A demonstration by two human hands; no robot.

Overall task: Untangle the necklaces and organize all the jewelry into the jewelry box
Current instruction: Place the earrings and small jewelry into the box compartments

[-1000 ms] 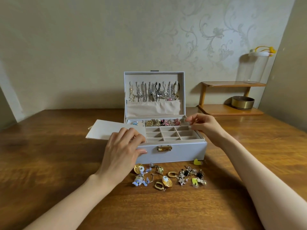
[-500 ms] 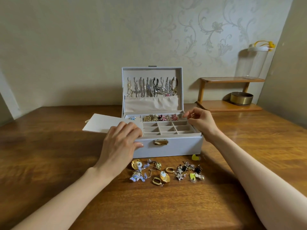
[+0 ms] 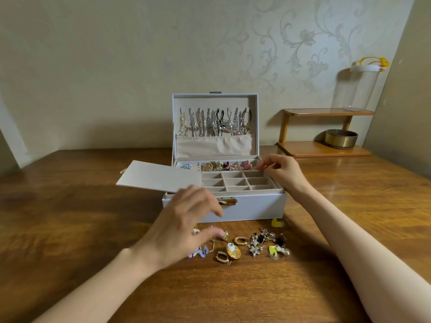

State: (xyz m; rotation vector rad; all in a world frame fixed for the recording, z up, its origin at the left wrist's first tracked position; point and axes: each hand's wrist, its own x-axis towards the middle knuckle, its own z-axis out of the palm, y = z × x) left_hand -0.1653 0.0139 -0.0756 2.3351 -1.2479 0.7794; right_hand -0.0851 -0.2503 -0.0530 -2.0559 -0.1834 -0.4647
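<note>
Done: hanging necklaces [image 3: 214,123] in jewelry box [image 3: 256,208] lid. Left: putting away earrings [image 3: 256,245] loose on worktop [image 3: 70,217]. Over them, left hand [image 3: 184,224], loose, holding nothing. By box's right edge, right hand [image 3: 284,173], curled; grip hard to tell.

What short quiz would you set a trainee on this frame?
1. True or false: the lid of the box is shut.
2. Where do the necklaces hang? A in the lid; B on the shelf; C in the bowl.
3. Which hand hovers over the earrings on the table?
Key: 1 false; 2 A; 3 the left hand.
</note>
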